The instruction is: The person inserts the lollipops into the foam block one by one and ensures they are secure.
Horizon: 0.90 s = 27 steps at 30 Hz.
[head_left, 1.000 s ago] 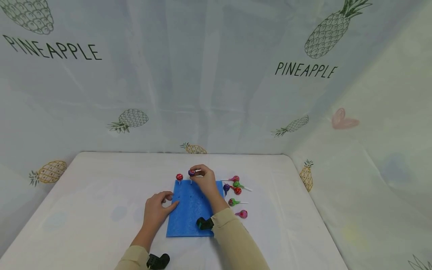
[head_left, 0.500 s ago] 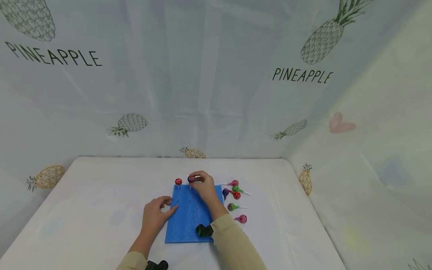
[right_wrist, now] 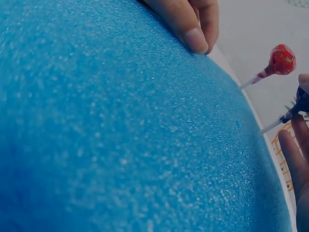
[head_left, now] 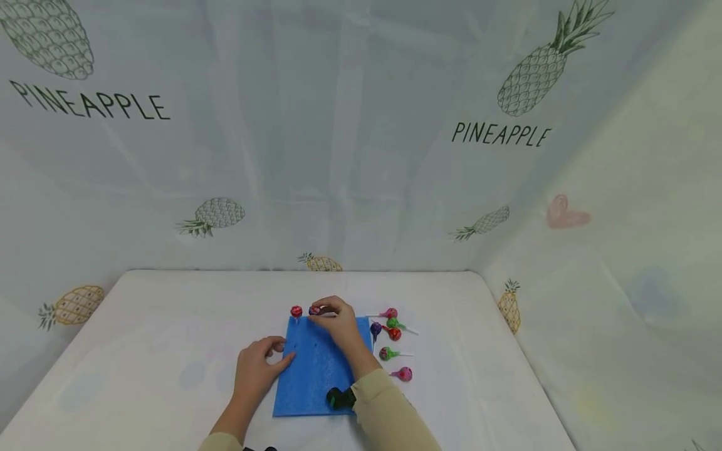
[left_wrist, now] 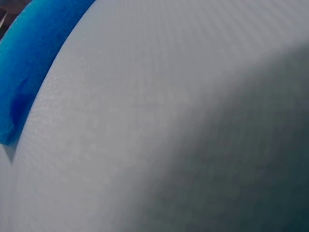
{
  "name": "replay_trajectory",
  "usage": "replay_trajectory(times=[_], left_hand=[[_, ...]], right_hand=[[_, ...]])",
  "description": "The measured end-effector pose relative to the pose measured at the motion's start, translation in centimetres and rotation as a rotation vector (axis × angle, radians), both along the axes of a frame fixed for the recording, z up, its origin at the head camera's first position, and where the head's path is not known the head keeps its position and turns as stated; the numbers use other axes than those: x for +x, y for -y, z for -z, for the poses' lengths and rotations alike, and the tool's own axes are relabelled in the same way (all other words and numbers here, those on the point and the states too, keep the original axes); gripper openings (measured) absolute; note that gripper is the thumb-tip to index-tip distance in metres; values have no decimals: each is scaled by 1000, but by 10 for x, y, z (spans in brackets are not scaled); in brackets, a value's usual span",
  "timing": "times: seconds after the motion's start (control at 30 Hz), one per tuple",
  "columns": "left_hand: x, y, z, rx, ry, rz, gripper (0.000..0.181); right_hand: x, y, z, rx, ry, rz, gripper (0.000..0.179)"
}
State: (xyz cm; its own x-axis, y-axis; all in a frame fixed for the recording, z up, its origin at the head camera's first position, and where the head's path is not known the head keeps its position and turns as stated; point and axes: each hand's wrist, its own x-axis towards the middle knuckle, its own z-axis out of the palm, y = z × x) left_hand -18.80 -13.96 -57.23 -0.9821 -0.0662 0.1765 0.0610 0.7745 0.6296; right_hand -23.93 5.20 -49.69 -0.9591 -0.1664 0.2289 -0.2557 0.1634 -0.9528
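Observation:
A blue foam board (head_left: 304, 391) lies on the white table. At its left edge my left hand (head_left: 254, 369) holds it, the thumb (right_wrist: 195, 39) on top. My right hand (head_left: 341, 329) pinches a purple-wrapped lollipop (right_wrist: 302, 100) by its head at the far edge. The lollipop's white stick (right_wrist: 271, 127) points down to the board's surface, its tip right at the foam. Left of it, a red lollipop (right_wrist: 282, 59) stands upright with its stick in the board. Small dark holes (head_left: 315, 345) show in the foam.
Right of the board lie several loose lollipops: pink (head_left: 389, 312), green (head_left: 385, 354), purple (head_left: 375, 329) and red (head_left: 394, 334) ones. A pineapple-print cloth (head_left: 350, 156) hangs behind the table (head_left: 169, 351).
The head view has tilted up a little, so everything sits lower. The purple lollipop has sunk closer to the board in my right hand. My left hand stays on the board's edge.

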Motion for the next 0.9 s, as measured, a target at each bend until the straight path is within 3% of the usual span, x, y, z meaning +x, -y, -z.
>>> replay_trajectory(times=[0.23,0.43,0.53,0.77,0.9], left_hand=[[0,0,1,2,23,-5,43],[1,0,0,6,28,-8,43],[2,-1,0,7,30,-11,43],[2,-3,1,3,20,-33,40],[1,-2,2,-1,22,-28,40]], right_hand=[[3,1,1,14,32,7,24],[8,-2,-4,28,-18,-1,30],[13,-6,-11,9,-37,35,34],[26,-28,-32,-13,-32,87,35],[32,-49,-33,25,6,94,35]])
